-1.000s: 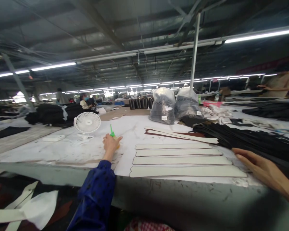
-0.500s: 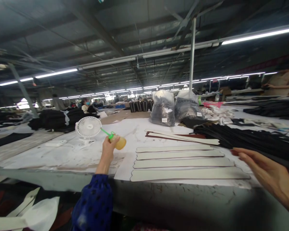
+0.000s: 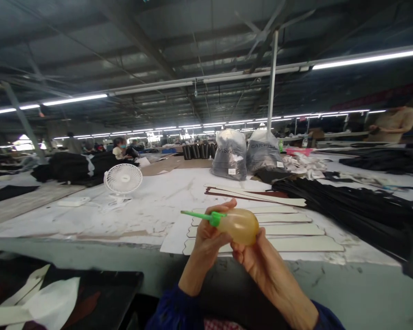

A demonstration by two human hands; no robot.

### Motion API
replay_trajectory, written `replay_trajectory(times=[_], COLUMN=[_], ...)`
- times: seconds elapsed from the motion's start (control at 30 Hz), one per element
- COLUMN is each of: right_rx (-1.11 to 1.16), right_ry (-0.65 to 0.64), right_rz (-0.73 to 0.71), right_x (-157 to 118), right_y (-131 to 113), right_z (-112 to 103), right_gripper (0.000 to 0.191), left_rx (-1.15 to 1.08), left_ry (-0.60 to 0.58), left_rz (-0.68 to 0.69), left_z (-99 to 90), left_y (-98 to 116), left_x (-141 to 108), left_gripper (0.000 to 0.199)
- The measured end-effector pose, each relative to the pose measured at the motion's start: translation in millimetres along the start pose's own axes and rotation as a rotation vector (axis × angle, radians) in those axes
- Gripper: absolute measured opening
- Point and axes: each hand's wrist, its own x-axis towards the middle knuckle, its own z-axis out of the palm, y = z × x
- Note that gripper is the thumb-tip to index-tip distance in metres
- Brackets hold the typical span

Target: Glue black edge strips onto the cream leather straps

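A soft squeeze bottle (image 3: 241, 225) with amber liquid and a long green nozzle lies sideways in the air, nozzle pointing left. My left hand (image 3: 208, 236) grips it around the neck, just behind the green cap. At its rounded bottom, my right hand (image 3: 259, 256) closes thumb and fingers on the bottle. Behind and below the hands, several pale dark-edged strips (image 3: 296, 229) lie side by side on white paper, partly hidden by the hands and bottle. Further back is a small loose pile of cream and brown strips (image 3: 254, 193).
A small white fan (image 3: 123, 178) stands on the worktable (image 3: 151, 183) to the left. Two filled plastic bags (image 3: 229, 156) sit at the back. Long black strips (image 3: 347, 206) are heaped on the right. Pale pieces (image 3: 51, 300) lie lower left. A person (image 3: 394, 123) stands far right.
My left hand has brought the bottle rightward and nearer, turning it. My right hand has come in from the black strips to the bottle's bottom.
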Motion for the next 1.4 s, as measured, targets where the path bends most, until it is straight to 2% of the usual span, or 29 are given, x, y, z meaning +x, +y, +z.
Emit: replay_trajectory(times=[0.1,0.2,0.23,0.33,0.43,0.5,0.6,0.77,0.9,1.07,1.23,1.4], right_rx=[-0.001,-0.054,-0.082,-0.175,-0.196,-0.149,-0.072,-0.004,-0.031,0.027,0.025,-0.099], right_ry=[0.059,0.149,0.174,0.208,0.182,0.175,0.180,0.118,0.077,0.145,0.065,0.171], right_rz=[-0.006,-0.054,-0.075,-0.110,-0.105,-0.096,-0.073,0.009,0.014,-0.009,0.082,0.039], right_x=[6,10,10,10,13,18,25,28,32,39,41,45], right_y=[-1,-13,-20,-40,-52,-52,-46,-37,-30,-22,-16,-10], right_z=[8,14,15,12,7,3,-2,-8,-13,-18,-12,0], right_gripper=[0.039,0.037,0.036,0.033,0.030,0.033,0.039,0.031,0.027,0.024,0.030,0.034], left_rx=[0.061,0.231,0.328,0.692,0.948,1.006,1.007,1.051,1.086,1.057,1.041,1.029], left_ry=[-0.048,-0.069,-0.045,0.061,0.025,-0.012,-0.048,-0.131,-0.173,-0.171,-0.182,-0.164], left_rz=[-0.045,-0.096,-0.112,-0.198,-0.306,-0.328,-0.307,-0.258,-0.265,-0.313,-0.339,-0.349], left_z=[-8.2,-32.7,-45.5,-89.0,-120.8,-129.7,-131.5,-130.3,-131.6,-134.4,-135.2,-134.4], left_y=[3,16,22,41,54,57,54,45,40,36,38,39], left_x=[0,0,-2,-10,-21,-29,-38,-39,-37,-39,-40,-40], left_gripper=[0.050,0.067,0.065,0.030,0.017,0.015,0.015,0.011,0.009,0.007,0.009,0.011])
